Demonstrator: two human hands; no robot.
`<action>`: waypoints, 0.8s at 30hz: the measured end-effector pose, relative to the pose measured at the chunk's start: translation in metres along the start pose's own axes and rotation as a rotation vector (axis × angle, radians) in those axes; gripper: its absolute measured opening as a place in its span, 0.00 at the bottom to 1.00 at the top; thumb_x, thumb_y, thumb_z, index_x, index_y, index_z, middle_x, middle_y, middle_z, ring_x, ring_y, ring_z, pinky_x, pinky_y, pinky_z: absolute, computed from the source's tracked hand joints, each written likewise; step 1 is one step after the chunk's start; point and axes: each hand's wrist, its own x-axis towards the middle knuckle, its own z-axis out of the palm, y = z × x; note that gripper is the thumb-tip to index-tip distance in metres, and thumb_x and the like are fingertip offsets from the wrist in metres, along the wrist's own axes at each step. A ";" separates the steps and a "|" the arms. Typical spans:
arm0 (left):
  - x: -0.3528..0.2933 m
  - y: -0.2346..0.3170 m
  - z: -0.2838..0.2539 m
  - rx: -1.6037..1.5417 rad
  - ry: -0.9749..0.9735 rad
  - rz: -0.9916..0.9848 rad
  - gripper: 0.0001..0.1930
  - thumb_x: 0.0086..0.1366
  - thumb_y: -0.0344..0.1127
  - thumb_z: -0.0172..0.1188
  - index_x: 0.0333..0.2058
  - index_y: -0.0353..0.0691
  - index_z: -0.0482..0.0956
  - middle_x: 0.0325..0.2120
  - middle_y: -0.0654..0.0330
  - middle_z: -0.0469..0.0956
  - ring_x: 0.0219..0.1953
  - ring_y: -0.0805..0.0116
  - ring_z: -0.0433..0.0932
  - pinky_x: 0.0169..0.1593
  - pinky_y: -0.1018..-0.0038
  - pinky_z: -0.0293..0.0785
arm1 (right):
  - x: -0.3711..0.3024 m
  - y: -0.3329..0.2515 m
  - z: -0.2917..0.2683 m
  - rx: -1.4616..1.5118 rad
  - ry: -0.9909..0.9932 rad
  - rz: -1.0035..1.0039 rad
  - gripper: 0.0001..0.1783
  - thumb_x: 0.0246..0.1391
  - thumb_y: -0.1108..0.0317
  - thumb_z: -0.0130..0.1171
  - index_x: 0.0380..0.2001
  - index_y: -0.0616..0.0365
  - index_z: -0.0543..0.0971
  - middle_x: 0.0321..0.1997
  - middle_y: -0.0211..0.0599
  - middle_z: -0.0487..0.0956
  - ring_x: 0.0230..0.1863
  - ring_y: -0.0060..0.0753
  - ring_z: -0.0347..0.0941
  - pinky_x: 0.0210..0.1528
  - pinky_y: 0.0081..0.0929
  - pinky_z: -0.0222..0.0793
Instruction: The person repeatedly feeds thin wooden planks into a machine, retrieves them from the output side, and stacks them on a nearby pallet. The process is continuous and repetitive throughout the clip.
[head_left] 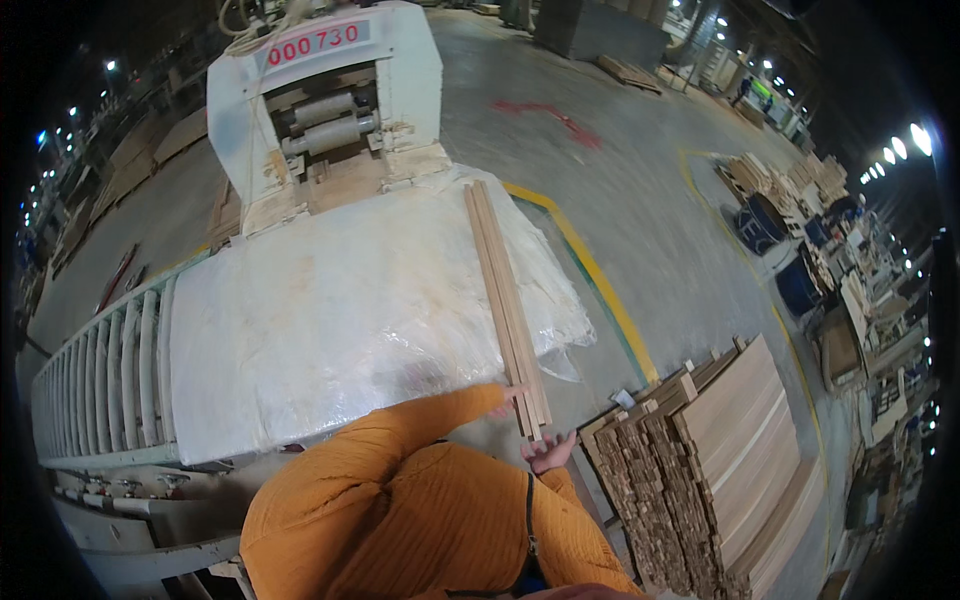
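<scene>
Two or more long, narrow wooden strips (503, 310) lie side by side over the right part of a table wrapped in clear plastic (330, 310). Their near ends stick out past its front edge. My left hand (508, 399) reaches across from the left and grips the strips' left side near that end, one finger lying over the wood. Its other fingers are partly hidden. Just off the near end, my right hand (550, 454) is open, palm upward and fingers apart. Whether it touches the wood, I cannot tell.
A white machine with rollers (325, 130) stands beyond the table. At the left runs a roller conveyor (110, 370). A tall stack of wooden boards (690, 470) rises close on my right. Yellow lines (590, 270) mark the grey floor; more wood piles (780, 190) stand farther right.
</scene>
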 end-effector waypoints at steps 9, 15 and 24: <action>-0.072 -0.087 -0.065 -0.178 -0.069 0.042 0.32 0.60 0.59 0.51 0.54 0.41 0.66 0.36 0.58 0.74 0.32 0.64 0.73 0.36 0.66 0.73 | 0.047 0.002 0.062 0.143 -0.187 0.269 0.32 0.51 0.37 0.38 0.50 0.47 0.68 0.48 0.38 0.69 0.44 0.42 0.63 0.40 0.44 0.65; -0.091 -0.105 -0.110 -0.313 -0.090 -0.107 0.23 0.62 0.52 0.52 0.49 0.43 0.73 0.39 0.55 0.78 0.35 0.63 0.76 0.40 0.65 0.73 | 0.047 -0.013 0.067 0.172 -0.268 0.224 0.23 0.51 0.51 0.41 0.45 0.50 0.72 0.42 0.38 0.72 0.39 0.41 0.66 0.36 0.43 0.67; -0.092 -0.100 -0.122 -0.286 -0.258 -0.116 0.21 0.66 0.47 0.49 0.52 0.40 0.71 0.46 0.51 0.76 0.45 0.60 0.76 0.46 0.66 0.73 | 0.058 -0.043 0.050 0.239 -0.269 0.136 0.23 0.53 0.55 0.42 0.46 0.56 0.73 0.44 0.41 0.74 0.42 0.45 0.70 0.38 0.46 0.73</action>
